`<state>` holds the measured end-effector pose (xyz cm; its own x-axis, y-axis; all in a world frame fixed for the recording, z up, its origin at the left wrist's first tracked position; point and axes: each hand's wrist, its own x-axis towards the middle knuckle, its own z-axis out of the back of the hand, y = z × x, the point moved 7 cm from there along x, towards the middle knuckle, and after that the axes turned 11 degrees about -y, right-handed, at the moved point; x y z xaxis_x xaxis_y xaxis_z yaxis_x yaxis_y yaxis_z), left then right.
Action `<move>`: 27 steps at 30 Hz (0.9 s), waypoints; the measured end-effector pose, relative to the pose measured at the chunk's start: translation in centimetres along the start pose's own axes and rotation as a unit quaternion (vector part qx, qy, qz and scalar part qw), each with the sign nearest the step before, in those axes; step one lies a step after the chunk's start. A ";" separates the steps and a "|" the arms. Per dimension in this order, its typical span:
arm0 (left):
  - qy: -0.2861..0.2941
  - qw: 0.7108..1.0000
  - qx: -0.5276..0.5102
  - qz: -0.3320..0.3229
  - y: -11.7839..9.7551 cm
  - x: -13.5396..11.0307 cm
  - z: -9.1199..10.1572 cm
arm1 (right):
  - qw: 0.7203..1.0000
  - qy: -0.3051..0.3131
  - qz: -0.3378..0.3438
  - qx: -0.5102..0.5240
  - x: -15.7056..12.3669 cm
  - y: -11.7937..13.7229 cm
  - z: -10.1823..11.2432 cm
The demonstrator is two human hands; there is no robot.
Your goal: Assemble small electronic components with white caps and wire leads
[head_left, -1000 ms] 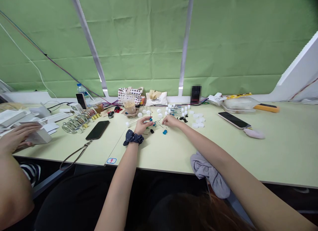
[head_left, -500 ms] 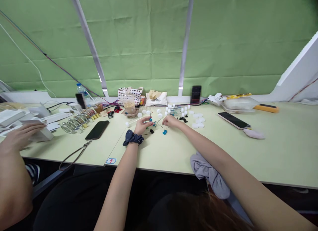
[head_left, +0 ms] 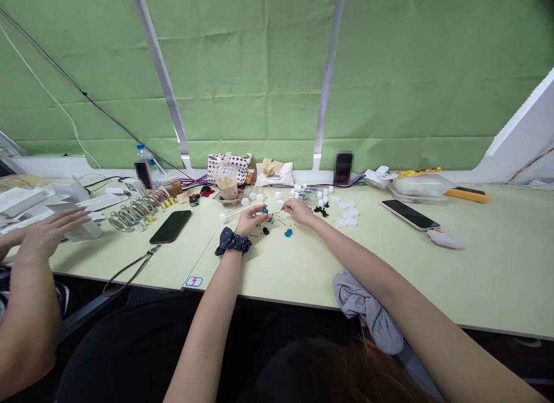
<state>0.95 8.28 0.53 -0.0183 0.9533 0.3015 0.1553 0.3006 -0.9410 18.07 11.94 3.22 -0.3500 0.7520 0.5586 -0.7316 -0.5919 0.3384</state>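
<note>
My left hand [head_left: 250,220], with a dark dotted scrunchie [head_left: 232,242] at the wrist, pinches a small blue part [head_left: 265,209] with a thin rod standing up from it. My right hand [head_left: 298,211] is closed in a pinch just to the right; what its fingertips hold is too small to make out. Thin dark rods lie on the table between and below the hands. Close by are a loose blue piece [head_left: 288,233] and a small black piece [head_left: 265,231]. Behind my right hand stand clear tubes with white caps [head_left: 309,193], beside black pieces [head_left: 321,211].
White round caps [head_left: 347,213] lie to the right, with a phone [head_left: 410,215] beyond. On the left are another phone [head_left: 171,227], a row of glass items [head_left: 138,212] and a co-worker's hands [head_left: 47,232] at white boxes. A drink cup [head_left: 227,183] stands behind.
My right hand has risen slightly and moved a little closer to the blue part in my left hand. The co-worker's hand has moved right over the white boxes. The view has shifted slightly.
</note>
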 end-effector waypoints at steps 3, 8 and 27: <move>0.018 1.000 -0.018 0.004 0.1 0.0 -0.2 | 0.995 -0.068 0.032 0.068 0.3 2.0 1.5; 0.008 0.999 -0.034 0.007 0.3 0.1 0.0 | 0.982 -0.088 0.091 0.140 0.2 4.6 1.9; -0.028 0.996 0.085 -0.021 -0.5 0.0 0.3 | 0.982 -0.073 0.119 0.128 -0.4 7.1 0.7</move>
<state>0.61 8.09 0.96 -0.0778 0.9386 0.3360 -0.0169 0.3357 -0.9418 13.44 7.27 5.98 -0.3926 0.5449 0.7410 -0.4611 -0.8137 0.3540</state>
